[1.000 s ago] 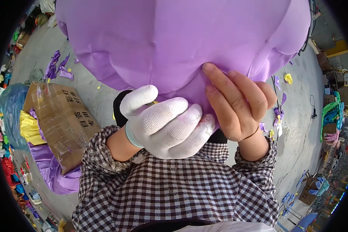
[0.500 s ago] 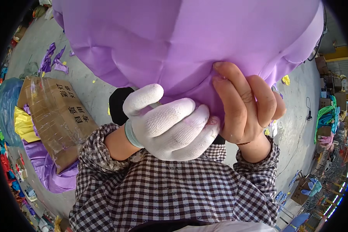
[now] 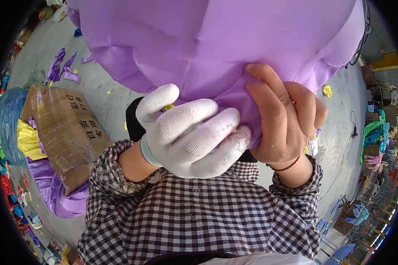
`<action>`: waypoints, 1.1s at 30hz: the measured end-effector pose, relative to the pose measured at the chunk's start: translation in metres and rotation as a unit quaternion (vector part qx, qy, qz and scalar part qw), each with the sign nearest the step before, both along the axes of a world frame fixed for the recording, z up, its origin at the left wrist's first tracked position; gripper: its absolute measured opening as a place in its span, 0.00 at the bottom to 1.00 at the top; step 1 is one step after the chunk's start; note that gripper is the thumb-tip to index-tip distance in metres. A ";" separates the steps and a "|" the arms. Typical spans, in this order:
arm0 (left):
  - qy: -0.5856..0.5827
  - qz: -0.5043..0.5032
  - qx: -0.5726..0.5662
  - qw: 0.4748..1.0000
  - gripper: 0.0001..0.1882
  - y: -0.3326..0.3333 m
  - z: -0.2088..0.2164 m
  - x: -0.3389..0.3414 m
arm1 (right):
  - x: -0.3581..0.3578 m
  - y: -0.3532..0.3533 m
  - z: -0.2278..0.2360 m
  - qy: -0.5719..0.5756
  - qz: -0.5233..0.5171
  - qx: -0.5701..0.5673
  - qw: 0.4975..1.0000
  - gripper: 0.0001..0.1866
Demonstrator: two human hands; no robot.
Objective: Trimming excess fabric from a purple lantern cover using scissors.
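Observation:
A large, rounded form covered in shiny purple fabric (image 3: 216,39) fills the upper middle, its lower edge gathered in front of my chest. My left hand (image 3: 190,137), in a white knit glove with reddish stains near the fingertips, curls its fingers on the lower edge of that cloth; its thumb stands apart. Beside it, my bare right hand (image 3: 283,119) pinches a fold of the same cloth, fingers bent and a thin braided bracelet at the wrist. The fingertips of both hands are partly hidden in the fabric.
A brown cardboard box (image 3: 70,132) lies on the left, with yellow cloth (image 3: 30,139) and purple cloth (image 3: 57,194) about it. Purple scraps (image 3: 66,68) lie on the grey floor (image 3: 101,110). Boxes and colourful cloth (image 3: 373,132) line the right side.
Both hands have shifted up slightly at the cloth's edge, with the left thumb raised a little. The purple form has moved slightly. Both hands keep their grip.

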State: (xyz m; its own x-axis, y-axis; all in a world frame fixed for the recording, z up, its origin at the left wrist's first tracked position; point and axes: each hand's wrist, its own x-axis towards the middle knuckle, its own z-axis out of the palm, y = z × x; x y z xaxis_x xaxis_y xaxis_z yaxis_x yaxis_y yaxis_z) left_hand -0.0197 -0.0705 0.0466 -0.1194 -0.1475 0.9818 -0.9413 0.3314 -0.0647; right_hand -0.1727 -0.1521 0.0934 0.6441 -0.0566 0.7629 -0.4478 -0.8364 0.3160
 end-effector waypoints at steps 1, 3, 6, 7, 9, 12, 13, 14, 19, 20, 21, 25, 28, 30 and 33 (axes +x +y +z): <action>0.019 0.002 -0.018 1.000 0.03 0.001 0.001 -0.002 | -0.005 0.002 0.000 0.006 0.005 0.001 1.000 0.15; 0.017 -0.006 -0.008 1.000 0.02 0.003 0.002 -0.004 | -0.011 0.004 -0.003 0.010 0.010 0.000 1.000 0.16; 0.016 -0.022 0.019 0.999 0.02 0.006 0.003 -0.005 | -0.018 0.004 -0.015 0.013 -0.004 -0.058 0.998 0.18; -0.001 -0.024 0.038 0.999 0.02 0.008 0.005 -0.004 | -0.021 0.006 -0.014 0.013 -0.005 -0.059 0.998 0.18; -0.035 -0.028 0.076 0.996 0.03 0.012 0.006 0.000 | -0.028 0.013 -0.008 0.022 0.049 0.048 0.997 0.20; -0.069 -0.020 0.100 0.992 0.04 0.016 -0.001 0.003 | -0.038 0.010 -0.001 -0.002 0.126 0.142 0.982 0.20; -0.086 -0.016 0.113 0.990 0.06 0.017 -0.003 0.004 | -0.042 0.007 0.001 -0.032 0.172 0.182 0.968 0.20; -0.085 -0.014 0.113 0.990 0.06 0.017 -0.005 0.004 | -0.043 0.005 0.003 -0.062 0.217 0.221 0.949 0.20; -0.088 -0.025 0.106 0.990 0.06 0.014 -0.004 0.003 | -0.010 -0.014 0.014 -0.079 0.115 0.134 0.981 0.18; -0.090 -0.025 0.110 0.990 0.05 0.015 -0.004 0.004 | -0.007 -0.015 0.015 -0.059 0.110 0.093 0.988 0.17; -0.092 -0.025 0.114 0.989 0.05 0.015 -0.003 0.004 | -0.005 -0.016 0.017 -0.040 0.105 0.052 0.992 0.16; -0.058 -0.034 0.088 0.994 0.02 0.010 -0.002 0.003 | 0.003 -0.009 0.017 -0.019 0.054 -0.047 0.997 0.12; -0.055 -0.031 0.085 0.994 0.01 0.007 -0.007 0.002 | -0.001 -0.005 0.021 0.004 0.006 -0.068 0.998 0.11; -0.053 -0.031 0.083 0.995 0.01 0.007 -0.008 0.002 | -0.005 -0.003 0.027 0.045 -0.039 -0.055 0.997 0.11; -0.093 -0.041 0.134 0.986 0.04 0.011 -0.007 0.007 | -0.009 0.001 0.028 0.027 -0.046 -0.012 0.998 0.10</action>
State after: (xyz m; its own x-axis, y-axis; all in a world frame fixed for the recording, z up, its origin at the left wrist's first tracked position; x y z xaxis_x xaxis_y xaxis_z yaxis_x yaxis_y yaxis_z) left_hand -0.0129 -0.0594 0.0397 -0.3168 -0.3805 0.8688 -0.8903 0.4351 -0.1341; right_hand -0.1814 -0.1510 0.1215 0.6777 -0.1003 0.7285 -0.5045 -0.7841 0.3614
